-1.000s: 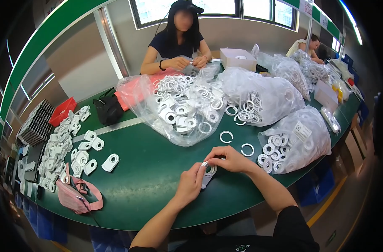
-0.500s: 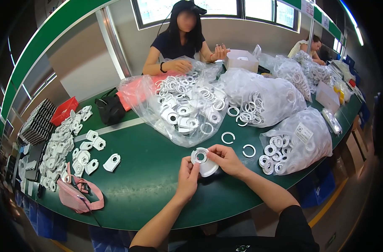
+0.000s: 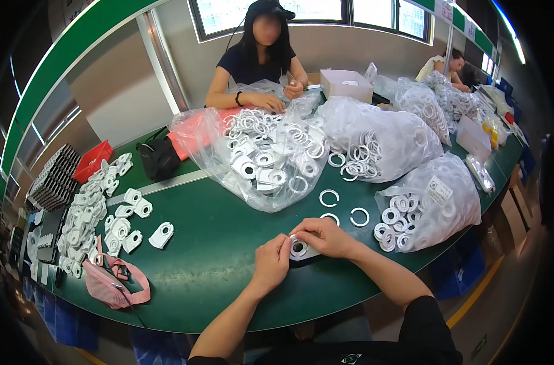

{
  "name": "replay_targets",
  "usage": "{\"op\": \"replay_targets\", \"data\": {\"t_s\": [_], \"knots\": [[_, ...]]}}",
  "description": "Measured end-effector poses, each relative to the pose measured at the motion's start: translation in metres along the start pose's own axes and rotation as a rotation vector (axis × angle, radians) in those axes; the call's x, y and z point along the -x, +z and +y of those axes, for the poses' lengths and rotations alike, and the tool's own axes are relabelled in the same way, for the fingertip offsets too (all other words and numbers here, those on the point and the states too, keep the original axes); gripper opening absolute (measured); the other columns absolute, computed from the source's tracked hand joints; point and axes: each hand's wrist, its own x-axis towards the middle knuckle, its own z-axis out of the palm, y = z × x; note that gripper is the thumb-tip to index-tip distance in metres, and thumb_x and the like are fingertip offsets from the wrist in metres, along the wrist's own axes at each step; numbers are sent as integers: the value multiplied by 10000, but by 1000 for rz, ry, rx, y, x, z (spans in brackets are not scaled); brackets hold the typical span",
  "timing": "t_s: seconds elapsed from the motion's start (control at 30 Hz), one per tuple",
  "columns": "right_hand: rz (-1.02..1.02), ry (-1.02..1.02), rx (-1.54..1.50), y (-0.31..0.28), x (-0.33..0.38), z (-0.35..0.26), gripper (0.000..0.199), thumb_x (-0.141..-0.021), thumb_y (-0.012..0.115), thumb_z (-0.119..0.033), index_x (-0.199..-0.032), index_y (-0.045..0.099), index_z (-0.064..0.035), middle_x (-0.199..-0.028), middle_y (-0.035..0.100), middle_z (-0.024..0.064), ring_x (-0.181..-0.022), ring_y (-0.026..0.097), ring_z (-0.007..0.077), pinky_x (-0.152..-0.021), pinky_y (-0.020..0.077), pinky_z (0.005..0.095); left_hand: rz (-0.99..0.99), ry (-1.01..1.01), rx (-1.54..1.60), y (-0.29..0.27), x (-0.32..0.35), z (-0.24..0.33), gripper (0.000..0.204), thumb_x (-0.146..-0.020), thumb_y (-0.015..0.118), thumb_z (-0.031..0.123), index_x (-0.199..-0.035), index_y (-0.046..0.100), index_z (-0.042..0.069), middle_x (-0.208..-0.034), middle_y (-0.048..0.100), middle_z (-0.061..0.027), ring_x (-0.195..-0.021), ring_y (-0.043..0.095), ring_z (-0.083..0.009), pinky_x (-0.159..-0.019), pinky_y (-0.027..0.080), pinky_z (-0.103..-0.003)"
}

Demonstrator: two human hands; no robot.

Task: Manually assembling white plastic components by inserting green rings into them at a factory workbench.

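Near the front of the table, both of my hands hold a white plastic plate (image 3: 300,249) with a round hole through it. My left hand (image 3: 271,261) pinches its left edge between thumb and fingers. My right hand (image 3: 326,237) grips it from the top right, with fingers curled and covering part of it. Just beyond my right hand lies a white split ring (image 3: 329,217), partly hidden by the knuckles. Two more lie close by: one split ring (image 3: 329,191) farther back and another split ring (image 3: 367,217) to the right.
A large clear bag (image 3: 216,176) of plates and rings lies ahead; a bag of round pieces (image 3: 462,204) is at right. Loose plates (image 3: 162,235) and a pink pouch (image 3: 110,286) sit at left. A person (image 3: 258,67) works across the green table (image 3: 210,267).
The held piece has tilted flatter and lower, and my right hand covers more of it. A split ring now shows beyond my right hand. The person opposite has lowered a raised hand.
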Motion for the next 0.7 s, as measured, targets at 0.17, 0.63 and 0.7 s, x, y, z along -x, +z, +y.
{"op": "replay_targets", "data": {"t_s": [0.17,0.63,0.7], "knots": [[-30,84,-39,2,0,4,160,-875,585,-139,-923,628,8,-811,646,64,-745,602,121,-669,468,251,46,31,-30,1,-2,-13,225,-947,448,189,-900,573,8,-685,563,-64,-641,516,-100,-552,405,-265],[275,387,-270,12,-2,9,231,-801,705,-193,-860,569,-17,-784,627,44,-685,562,70,-617,463,217,81,110,-135,9,7,6,421,-822,624,114,-1184,430,23,-857,644,-157,-723,651,-242,-644,494,-332],[256,349,-91,10,-2,7,248,-778,724,-198,-864,577,-18,-760,625,41,-670,562,76,-615,467,227,101,100,-234,6,5,3,419,-818,621,116,-1188,441,36,-858,643,-168,-718,647,-277,-640,493,-346]]}}
